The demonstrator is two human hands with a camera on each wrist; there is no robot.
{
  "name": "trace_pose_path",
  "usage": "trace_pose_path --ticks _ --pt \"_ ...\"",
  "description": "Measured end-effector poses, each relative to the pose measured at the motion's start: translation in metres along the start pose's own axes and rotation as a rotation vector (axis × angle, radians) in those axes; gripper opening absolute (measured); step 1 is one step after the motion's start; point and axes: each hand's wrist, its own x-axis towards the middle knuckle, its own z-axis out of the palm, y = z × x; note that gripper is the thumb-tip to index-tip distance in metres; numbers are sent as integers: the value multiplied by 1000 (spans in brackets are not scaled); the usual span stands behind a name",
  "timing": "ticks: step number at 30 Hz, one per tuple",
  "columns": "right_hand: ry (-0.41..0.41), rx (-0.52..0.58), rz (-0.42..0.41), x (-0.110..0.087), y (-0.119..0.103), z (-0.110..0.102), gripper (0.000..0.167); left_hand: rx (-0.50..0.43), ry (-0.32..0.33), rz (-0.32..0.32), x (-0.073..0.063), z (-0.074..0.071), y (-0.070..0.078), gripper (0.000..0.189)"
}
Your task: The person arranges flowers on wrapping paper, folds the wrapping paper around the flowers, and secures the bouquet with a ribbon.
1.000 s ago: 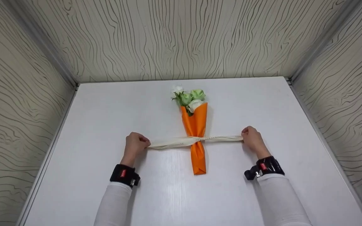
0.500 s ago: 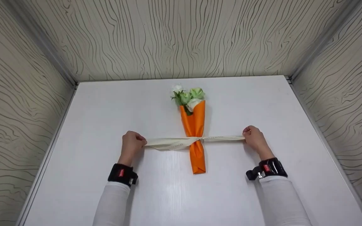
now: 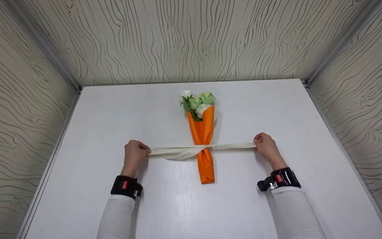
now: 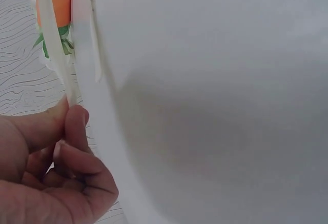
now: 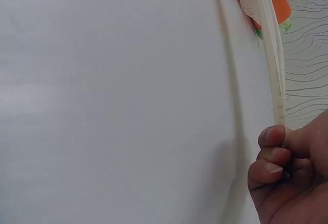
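A bouquet of white and pale green flowers [image 3: 207, 97] in orange wrapping paper [image 3: 201, 131] lies mid-table, blooms toward the back wall. Around its narrow waist runs a cream ribbon [image 3: 181, 154] with printed lettering, crossed at the front and stretched out to both sides. My left hand [image 3: 136, 154] pinches one end between thumb and forefinger, and the left wrist view shows the ribbon [image 4: 55, 44] rising from those fingertips. At the other end, my right hand [image 3: 266, 146] pinches the ribbon too. In the right wrist view its strands [image 5: 277, 75] run from thumb and fingers to the bouquet.
The white table [image 3: 244, 212] carries the bouquet and ribbon. Wood-grain patterned panels [image 3: 184, 39] close it in at the back and both sides. Each wrist wears a black strap with a camera [image 3: 126, 186].
My left hand has drawn the ribbon further left, and the bouquet has shifted slightly left with it. The right hand went out a little and came back, still pinching its end.
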Motion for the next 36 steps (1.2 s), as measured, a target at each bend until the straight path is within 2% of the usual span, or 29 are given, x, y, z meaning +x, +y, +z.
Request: trace_pose_path --ticks 4,9,16,23,28,36 --pt "-8 6 3 1 -2 4 17 6 6 -6 1 -2 -3 3" --pt "20 9 -28 6 -11 10 17 7 17 -6 4 -9 -9 4" --pt "73 5 -59 21 -32 16 17 1 41 11 6 -15 -15 8" --pt "112 -15 -77 35 -45 25 16 -16 80 -8 15 -18 -14 12" --pt "116 -17 -83 38 -44 31 15 -28 90 3 21 -19 -15 13" --pt "85 58 -116 37 -35 27 14 -102 37 23 33 -21 -15 17"
